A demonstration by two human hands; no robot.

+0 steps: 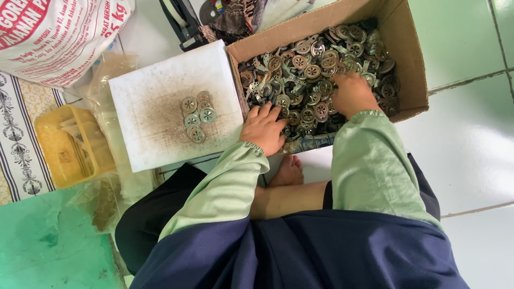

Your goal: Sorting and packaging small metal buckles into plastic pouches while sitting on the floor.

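A cardboard box (407, 59) on the floor holds several round metal discs (313, 69) with cut-out spokes. My left hand (264, 128) rests at the box's near left corner, fingers spread over the discs. My right hand (350, 93) is deeper in the box, fingers dug into the pile; whether it grips a disc is hidden. A white foam board (155, 139) lies left of the box, with a small cluster of discs (196, 115) on its dirty middle.
A yellow plastic basket (69, 144) sits left of the board, beside a printed sack (53, 32) and crumpled clear plastic (107, 75). A green mat (48, 241) lies at bottom left. My bare foot (286, 172) and dark skirt are below the box. Pale green tiles lie at right.
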